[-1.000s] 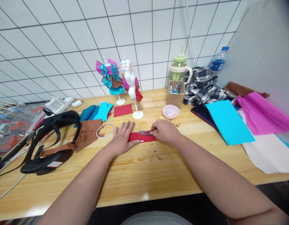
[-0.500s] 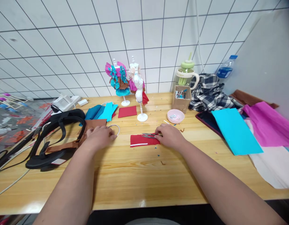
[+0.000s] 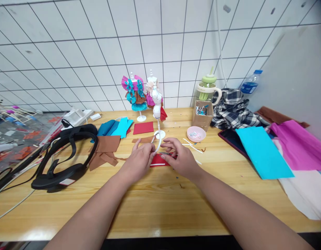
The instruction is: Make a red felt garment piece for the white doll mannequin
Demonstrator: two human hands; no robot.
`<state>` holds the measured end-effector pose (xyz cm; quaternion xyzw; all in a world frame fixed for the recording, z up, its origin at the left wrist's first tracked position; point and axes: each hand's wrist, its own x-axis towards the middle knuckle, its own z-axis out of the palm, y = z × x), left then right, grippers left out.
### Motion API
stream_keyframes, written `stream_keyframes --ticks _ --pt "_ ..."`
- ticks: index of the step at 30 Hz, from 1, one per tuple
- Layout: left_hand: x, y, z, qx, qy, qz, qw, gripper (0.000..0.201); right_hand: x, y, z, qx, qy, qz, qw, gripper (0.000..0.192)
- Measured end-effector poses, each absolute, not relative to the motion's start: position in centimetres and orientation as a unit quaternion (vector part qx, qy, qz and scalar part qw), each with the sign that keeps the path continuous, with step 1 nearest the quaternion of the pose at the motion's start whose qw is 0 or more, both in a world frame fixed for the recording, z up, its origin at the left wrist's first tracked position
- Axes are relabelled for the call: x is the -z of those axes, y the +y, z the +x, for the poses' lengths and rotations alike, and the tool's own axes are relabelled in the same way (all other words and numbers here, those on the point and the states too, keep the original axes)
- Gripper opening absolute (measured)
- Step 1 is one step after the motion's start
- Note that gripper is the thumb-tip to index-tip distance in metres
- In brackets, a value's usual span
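White tiles behind, wooden tabletop (image 3: 155, 201) below. Left hand (image 3: 139, 161) pinching white ring (image 3: 158, 141), held upright; right hand (image 3: 180, 158) half-curled, fingertips beside the ring, holding nothing clearly seen. Red felt (image 3: 160, 160) lying flat directly under both grips, scissors (image 3: 166, 153) on it. Mannequin (image 3: 156, 104) just beyond. Best handled by steadying the ring lightly, keeping the felt pressed flat, fingers clear of the blades.

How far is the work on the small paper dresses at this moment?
One mannequin already wears a full pink, teal and brown dress. The second mannequin is only partly dressed. Now the left hand holds a white tape roll over the red paper piece, with the right hand beside it. Teal sheets and brown pieces lie unused.
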<state>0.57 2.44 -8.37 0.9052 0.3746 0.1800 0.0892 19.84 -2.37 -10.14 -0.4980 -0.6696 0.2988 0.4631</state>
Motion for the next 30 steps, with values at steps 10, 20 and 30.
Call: stream_keyframes --ticks 10,20,30 --pt "7.8 2.0 1.0 -0.177 0.321 0.930 0.030 0.015 10.2 -2.4 19.2 -0.360 -0.592 -0.501 0.518 0.025" --pt "8.0 1.5 1.6 -0.151 0.323 0.934 -0.006 0.021 10.4 -1.9 19.5 -0.334 -0.594 -0.523 0.511 0.017" --pt "8.0 1.6 1.5 -0.165 0.334 0.928 0.026 0.020 10.6 -1.9 19.8 -0.268 -0.612 -0.542 0.510 0.027"
